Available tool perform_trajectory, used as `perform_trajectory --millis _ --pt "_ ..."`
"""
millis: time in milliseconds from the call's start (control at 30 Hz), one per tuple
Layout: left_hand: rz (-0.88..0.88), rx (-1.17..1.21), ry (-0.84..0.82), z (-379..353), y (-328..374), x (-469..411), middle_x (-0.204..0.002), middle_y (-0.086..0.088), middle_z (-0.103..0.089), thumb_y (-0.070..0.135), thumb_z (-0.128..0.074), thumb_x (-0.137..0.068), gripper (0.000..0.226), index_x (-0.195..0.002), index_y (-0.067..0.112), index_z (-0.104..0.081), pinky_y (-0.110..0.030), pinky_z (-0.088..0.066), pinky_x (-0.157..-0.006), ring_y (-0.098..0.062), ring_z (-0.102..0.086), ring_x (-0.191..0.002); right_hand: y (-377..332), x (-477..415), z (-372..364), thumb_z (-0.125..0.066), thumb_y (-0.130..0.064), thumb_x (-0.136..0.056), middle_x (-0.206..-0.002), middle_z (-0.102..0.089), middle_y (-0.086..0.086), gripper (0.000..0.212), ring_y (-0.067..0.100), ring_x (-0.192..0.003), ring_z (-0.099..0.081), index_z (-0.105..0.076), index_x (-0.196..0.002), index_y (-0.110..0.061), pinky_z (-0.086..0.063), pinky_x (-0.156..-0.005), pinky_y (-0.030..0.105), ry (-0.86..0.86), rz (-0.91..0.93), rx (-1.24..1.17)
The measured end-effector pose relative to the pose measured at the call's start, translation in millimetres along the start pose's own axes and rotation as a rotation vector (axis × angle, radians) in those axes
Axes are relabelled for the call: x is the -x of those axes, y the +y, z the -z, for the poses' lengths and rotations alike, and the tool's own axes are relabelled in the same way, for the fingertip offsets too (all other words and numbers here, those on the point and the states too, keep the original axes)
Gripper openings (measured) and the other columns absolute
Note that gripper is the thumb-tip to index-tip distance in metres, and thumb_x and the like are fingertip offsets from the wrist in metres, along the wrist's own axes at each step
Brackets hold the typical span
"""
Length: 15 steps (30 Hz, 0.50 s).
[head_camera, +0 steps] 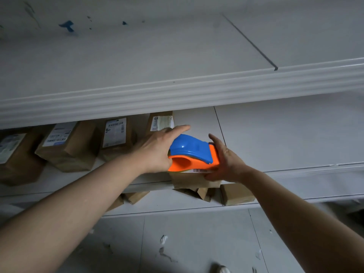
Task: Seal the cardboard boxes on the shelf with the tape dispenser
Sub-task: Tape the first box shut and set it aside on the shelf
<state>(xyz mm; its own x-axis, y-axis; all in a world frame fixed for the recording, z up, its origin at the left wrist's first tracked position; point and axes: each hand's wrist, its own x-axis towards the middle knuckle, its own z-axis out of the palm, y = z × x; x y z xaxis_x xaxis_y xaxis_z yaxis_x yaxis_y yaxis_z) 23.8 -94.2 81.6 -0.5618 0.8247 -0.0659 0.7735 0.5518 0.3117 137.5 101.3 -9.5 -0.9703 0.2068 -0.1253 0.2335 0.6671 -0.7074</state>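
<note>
Topping the cardboard box pinched by the right hand, the tape dispenser sat gripped in the left hand.

A parcel stockroom; white metal shelves hold labelled cardboard boxes; tiled floor.

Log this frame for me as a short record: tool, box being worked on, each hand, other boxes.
tool: tape dispenser, blue and orange, resting on the box
box: cardboard box at the front edge of the shelf
left hand: grips the dispenser
right hand: holds the box's right end
other boxes: labelled boxes to the left, same shelf
below: small boxes on a lower shelf
</note>
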Motion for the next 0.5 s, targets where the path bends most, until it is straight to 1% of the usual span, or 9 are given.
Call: perform_trajectory --millis 67,133,167,200,267,300,433,500 --pt "0.033 0.04 0.011 4 -11 3 -0.124 0.0 -0.051 0.004 -0.069 -0.07 0.098 -0.145 0.044 -0.02 -0.035 -0.048 -0.083 -0.017 -0.053 -0.102 3 0 1 -0.09 -0.028 -0.056 -0.14 -0.044 0.0 0.128 0.022 -0.122 -0.046 -0.005 -0.151 -0.029 -0.039 -0.106 0.042 0.005 0.0 -0.004" --pt "0.108 0.049 0.034 16 -32 13 -0.118 0.001 -0.053 0.002 -0.07 -0.069 0.099 -0.143 0.048 -0.022 -0.033 -0.048 -0.08 -0.015 -0.055 -0.096 5 0 1 -0.091 -0.027 -0.056 -0.141 -0.045 -0.003 0.125 0.019 -0.125 -0.044 -0.009 -0.151 -0.024 -0.035 -0.11 0.041 0.001 0.036 0.024" --pt "0.14 0.061 0.054 25 -47 22 -0.119 0.002 -0.055 0.0 -0.07 -0.068 0.1 -0.14 0.053 -0.024 -0.034 -0.05 -0.082 -0.016 -0.058 -0.096 5 -1 1 -0.091 -0.027 -0.056 -0.141 -0.045 -0.004 0.124 0.017 -0.126 -0.043 -0.01 -0.15 -0.022 -0.033 -0.111 0.04 -0.003 0.054 0.033" --pt "0.166 0.078 0.074 33 -64 32 -0.122 0.003 -0.056 -0.002 -0.069 -0.067 0.1 -0.137 0.056 -0.027 -0.034 -0.05 -0.085 -0.016 -0.059 -0.099 6 -2 1 -0.09 -0.026 -0.056 -0.141 -0.046 -0.005 0.123 0.017 -0.127 -0.043 -0.011 -0.15 -0.021 -0.032 -0.112 0.04 -0.007 0.064 0.033" --pt "0.207 0.1 0.108 48 -95 51 -0.129 0.005 -0.053 -0.006 -0.066 -0.065 0.098 -0.129 0.059 -0.03 -0.028 -0.046 -0.089 -0.017 -0.058 -0.108 6 -4 1 -0.09 -0.026 -0.056 -0.14 -0.045 -0.006 0.123 0.016 -0.128 -0.041 -0.01 -0.15 -0.022 -0.029 -0.114 0.041 -0.015 0.061 0.034" --pt "0.23 0.107 0.112 51 -106 58 -0.129 0.007 -0.053 -0.007 -0.065 -0.065 0.097 -0.128 0.058 -0.03 -0.025 -0.044 -0.088 -0.016 -0.057 -0.108 5 -4 2 -0.09 -0.026 -0.056 -0.14 -0.045 -0.007 0.124 0.016 -0.128 -0.041 -0.01 -0.15 -0.023 -0.029 -0.114 0.041 -0.022 0.057 0.043" --pt "0.257 0.136 0.088 42 -122 64 -0.12 0.007 -0.05 -0.009 -0.067 -0.068 0.093 -0.131 0.05 -0.031 -0.014 -0.038 -0.073 -0.009 -0.053 -0.092 3 -3 6 -0.089 -0.024 -0.059 -0.14 -0.044 -0.009 0.121 0.013 -0.128 -0.038 -0.009 -0.15 -0.025 -0.025 -0.116 0.043 -0.052 0.047 0.064" --pt "0.249 0.144 0.089 33 -126 64 -0.119 0.008 -0.05 -0.01 -0.067 -0.068 0.092 -0.127 0.051 -0.033 -0.01 -0.037 -0.07 -0.006 -0.053 -0.088 4 -3 5 -0.088 -0.023 -0.059 -0.14 -0.044 -0.01 0.12 0.011 -0.125 -0.037 -0.009 -0.15 -0.026 -0.023 -0.116 0.044 -0.055 0.039 0.077"
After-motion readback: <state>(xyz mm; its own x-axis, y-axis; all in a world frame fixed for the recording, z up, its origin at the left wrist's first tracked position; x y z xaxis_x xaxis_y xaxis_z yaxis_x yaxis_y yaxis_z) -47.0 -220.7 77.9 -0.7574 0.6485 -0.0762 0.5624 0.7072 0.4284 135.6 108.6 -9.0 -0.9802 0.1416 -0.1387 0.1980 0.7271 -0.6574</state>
